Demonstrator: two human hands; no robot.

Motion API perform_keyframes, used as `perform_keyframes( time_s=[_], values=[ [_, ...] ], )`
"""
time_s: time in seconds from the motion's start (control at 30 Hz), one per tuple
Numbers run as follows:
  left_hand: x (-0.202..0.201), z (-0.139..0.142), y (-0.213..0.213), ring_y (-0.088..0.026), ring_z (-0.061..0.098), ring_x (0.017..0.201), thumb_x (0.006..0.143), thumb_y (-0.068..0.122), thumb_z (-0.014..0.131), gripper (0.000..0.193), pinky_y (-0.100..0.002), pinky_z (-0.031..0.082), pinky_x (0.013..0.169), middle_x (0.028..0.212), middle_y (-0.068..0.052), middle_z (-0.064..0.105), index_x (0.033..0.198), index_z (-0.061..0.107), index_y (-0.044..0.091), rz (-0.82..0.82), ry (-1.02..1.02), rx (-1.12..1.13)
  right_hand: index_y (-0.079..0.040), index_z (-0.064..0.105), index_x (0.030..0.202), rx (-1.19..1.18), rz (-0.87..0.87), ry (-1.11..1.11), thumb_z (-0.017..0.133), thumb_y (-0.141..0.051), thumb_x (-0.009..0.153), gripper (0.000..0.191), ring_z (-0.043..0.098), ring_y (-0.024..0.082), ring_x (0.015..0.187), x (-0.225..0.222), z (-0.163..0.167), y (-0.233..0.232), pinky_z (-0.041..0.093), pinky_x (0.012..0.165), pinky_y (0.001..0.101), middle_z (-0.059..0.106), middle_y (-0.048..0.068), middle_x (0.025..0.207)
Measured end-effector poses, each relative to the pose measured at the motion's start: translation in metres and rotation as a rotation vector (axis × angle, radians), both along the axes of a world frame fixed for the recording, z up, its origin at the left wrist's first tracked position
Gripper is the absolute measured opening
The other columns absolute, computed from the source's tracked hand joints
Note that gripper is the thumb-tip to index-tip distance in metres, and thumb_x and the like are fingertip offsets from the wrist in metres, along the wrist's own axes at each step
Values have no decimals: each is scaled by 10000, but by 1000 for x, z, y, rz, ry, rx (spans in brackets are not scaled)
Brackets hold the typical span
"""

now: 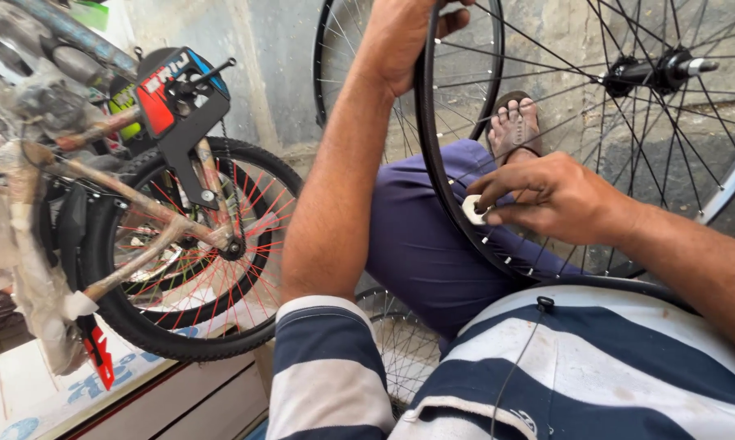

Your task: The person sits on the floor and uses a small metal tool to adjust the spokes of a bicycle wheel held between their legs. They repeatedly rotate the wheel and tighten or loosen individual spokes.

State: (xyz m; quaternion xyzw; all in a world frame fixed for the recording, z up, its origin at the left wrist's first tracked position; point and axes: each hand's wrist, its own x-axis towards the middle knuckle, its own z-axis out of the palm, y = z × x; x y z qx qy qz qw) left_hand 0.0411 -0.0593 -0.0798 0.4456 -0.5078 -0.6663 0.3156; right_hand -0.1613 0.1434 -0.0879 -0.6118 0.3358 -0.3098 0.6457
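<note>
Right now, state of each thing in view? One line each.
Left hand: gripping the rim at the top.
Right hand: fingers pinching a small white tool.
White tool: pressed against the rim's inner side.
Rim: bare, no tyre, upright on the lap.
Hub: axle end exposed.
Small bike: tyre fitted, frame partly wrapped.

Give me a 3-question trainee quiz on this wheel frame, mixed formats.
1. True or false: the left hand grips the top of the black wheel rim.
2. What does the right hand pinch against the rim? A) small white tool B) tyre lever C) pump
3. Which colour are the spokes of the small bicycle at the left?

Key: 1 true; 2 A; 3 red.
</note>
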Motion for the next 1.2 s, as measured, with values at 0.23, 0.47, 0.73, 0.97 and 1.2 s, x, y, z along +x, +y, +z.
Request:
perform_keyframes(
  time_s=[0.23, 0.47, 0.73, 0.97, 1.2],
  values=[
    [-3, 11, 0, -120, 670, 929, 1018, 336, 679, 257, -343, 572, 824, 969, 2, 677, 1063, 697, 84, -43, -42, 0, -138, 718, 1188, -245, -17, 274, 825, -188, 726, 478, 680, 286, 968, 14, -16, 4, 573, 836, 407, 733, 66, 1077],
    [-8, 17, 2, -122, 672, 937, 1032, 360, 675, 281, -355, 579, 836, 1009, -13, 670, 1088, 695, 86, -58, -54, -37, -190, 700, 1161, -16, 113, 513, 837, -236, 795, 393, 670, 254, 1001, 12, -12, 1, 571, 884, 380, 675, 97, 1070],
    [-9, 18, 5, -131, 678, 958, 1030, 407, 686, 350, -361, 588, 853, 1029, -23, 675, 1122, 693, 70, -85, -38, -56, -104, 782, 1068, 193, 125, 103, 822, -294, 838, 300, 738, 254, 913, 8, -15, 2, 646, 787, 384, 681, 64, 1092],
    [-8, 14, 5, -122, 677, 948, 1030, 349, 683, 311, -334, 592, 819, 1035, -17, 677, 1147, 683, 61, -70, -103, -78, -132, 701, 1255, -276, -1, 205, 807, -215, 791, 484, 653, 298, 987, 13, -15, 4, 584, 800, 370, 693, 74, 1100],
    [-9, 13, 1, -117, 676, 951, 1034, 250, 678, 203, -333, 592, 765, 1025, 3, 691, 1102, 717, 63, -68, -109, -34, -164, 681, 1168, -222, 16, 604, 789, -207, 747, 438, 660, 249, 1106, 15, -18, 4, 548, 962, 413, 691, 46, 1108]
  ],
)
